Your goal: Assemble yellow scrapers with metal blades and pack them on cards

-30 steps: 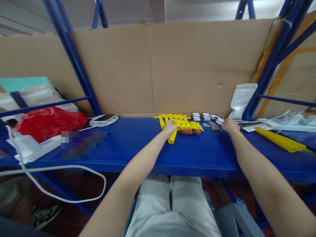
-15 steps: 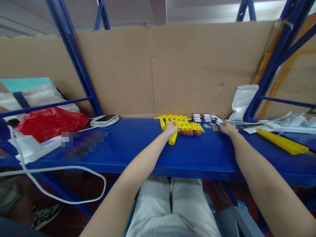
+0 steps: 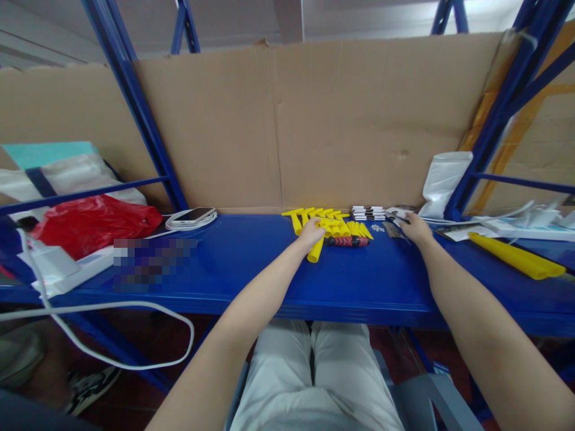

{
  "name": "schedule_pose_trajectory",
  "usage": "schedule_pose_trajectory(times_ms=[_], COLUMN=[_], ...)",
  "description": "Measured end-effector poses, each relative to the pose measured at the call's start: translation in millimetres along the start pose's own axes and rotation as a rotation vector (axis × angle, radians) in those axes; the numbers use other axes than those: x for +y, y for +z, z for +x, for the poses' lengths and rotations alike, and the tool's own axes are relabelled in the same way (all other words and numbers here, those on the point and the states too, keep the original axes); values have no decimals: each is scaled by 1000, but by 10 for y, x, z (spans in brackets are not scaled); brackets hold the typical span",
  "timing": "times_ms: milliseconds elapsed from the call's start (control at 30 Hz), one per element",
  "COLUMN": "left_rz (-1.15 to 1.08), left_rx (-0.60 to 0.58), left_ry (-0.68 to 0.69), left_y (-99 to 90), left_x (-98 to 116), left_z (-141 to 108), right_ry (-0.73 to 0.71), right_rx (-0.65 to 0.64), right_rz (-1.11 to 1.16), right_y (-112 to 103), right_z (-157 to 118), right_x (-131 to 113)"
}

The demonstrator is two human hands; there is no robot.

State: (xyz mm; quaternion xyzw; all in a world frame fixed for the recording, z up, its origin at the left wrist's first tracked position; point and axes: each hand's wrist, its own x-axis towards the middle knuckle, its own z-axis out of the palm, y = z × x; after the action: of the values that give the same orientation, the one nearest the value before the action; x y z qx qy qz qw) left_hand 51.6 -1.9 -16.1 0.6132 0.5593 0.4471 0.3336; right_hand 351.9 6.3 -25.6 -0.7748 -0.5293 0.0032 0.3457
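Left of the red-and-black handle point(image 3: 350, 241), the left hand point(image 3: 309, 233) pinches a smooth yellow T-shaped piece point(image 3: 315, 251), probably light, stiff plastic best taken by its round stem, while right of that handle the right hand point(image 3: 417, 228) grips a slim dark tool point(image 3: 401, 218), likely thin, hard metal.

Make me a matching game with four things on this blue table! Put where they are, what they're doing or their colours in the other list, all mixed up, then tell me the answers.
Things:
1. Left hand
2. Phone
3. Screwdriver-like tool
4. White pouch

Matches:
A. Red and black
B. Beside a blue post on the right
C. Holding a yellow piece
D. On a coiled white cable

Right pairs: 1-C, 2-D, 3-A, 4-B.
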Motion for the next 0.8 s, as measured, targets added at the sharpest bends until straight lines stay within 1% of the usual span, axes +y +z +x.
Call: schedule_pose_trajectory(times_ms=[67, 133, 200, 233, 333, 467, 600, 733, 800], left_rz=[-2, -1, 13, 23, 34, 25, 15, 8, -4], left_rx=[2, 4, 3, 2, -13, -16, -3, 16, 21], left_ry=[1, 4, 15, 20, 17, 19, 22, 35, 41], left_y=[4, 5, 4, 2, 0, 2, 4, -4, -7], left_x=[-13, -20, -21, -20, -15, -12, -5, 0, 1], left_z=[16, 25, 26, 25, 19, 17, 11, -1, -6], right_ry=[99, 156, 203, 218, 249, 271, 319, 328, 309], right_rx=[95, 215, 283, 296, 292, 238, 285, 191, 191], right_rz=[32, 73, 80, 72, 69, 158, 222, 184, 179], right_y=[-89, -172, -236, -259, -300, -318, -288, -237, -223], right_z=[-67, -141, -199, -218, -238, -219, -177, -111, -89], right_x=[-78, -149, -193, -203, -206, -192, -160, -109, -101])
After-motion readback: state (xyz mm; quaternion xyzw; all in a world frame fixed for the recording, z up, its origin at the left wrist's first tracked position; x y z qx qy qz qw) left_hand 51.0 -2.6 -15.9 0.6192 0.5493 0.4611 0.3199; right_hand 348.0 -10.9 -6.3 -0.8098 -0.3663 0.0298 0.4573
